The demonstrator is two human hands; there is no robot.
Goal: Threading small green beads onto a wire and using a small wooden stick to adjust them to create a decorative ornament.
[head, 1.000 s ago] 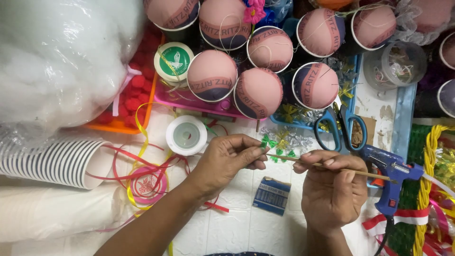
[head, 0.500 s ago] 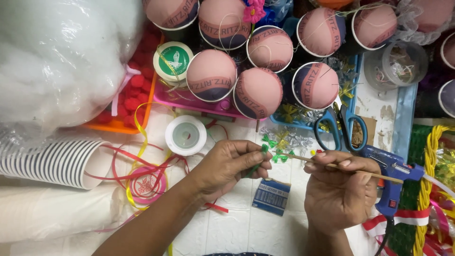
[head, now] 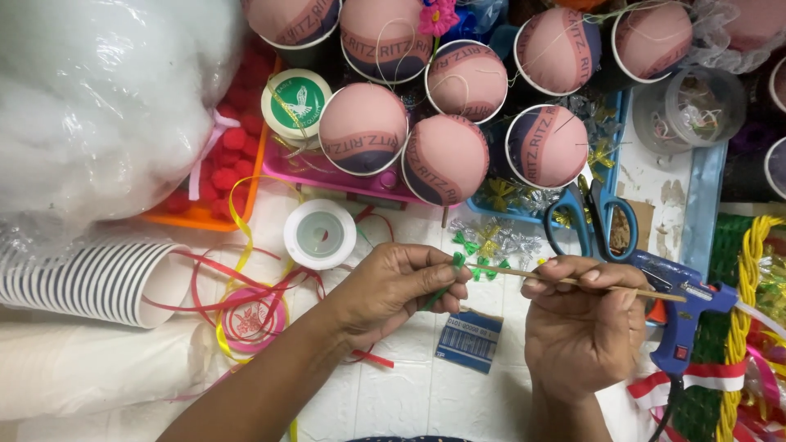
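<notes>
A thin wooden stick point(head: 573, 282) is held level across the lower middle of the frame, pinched between the thumb and fingers of the right hand point(head: 581, 327). Its left tip is met by a green strip point(head: 446, 278), which is pinched by the left hand point(head: 393, 286). Blue scissors point(head: 591, 219) and a blue glue gun point(head: 684, 307) are seen just beside the right hand.

stick point(head: 565, 282): pale tan
tape strip point(head: 446, 282): green
glue gun point(head: 679, 307): blue
scissors point(head: 591, 217): blue handles
stuffed balls point(head: 446, 160): pink, dark banded
cup stack point(head: 90, 282): white, dark-striped rims
pompoms point(head: 237, 139): red
tray point(head: 205, 221): orange
worktop point(head: 409, 393): white
</notes>
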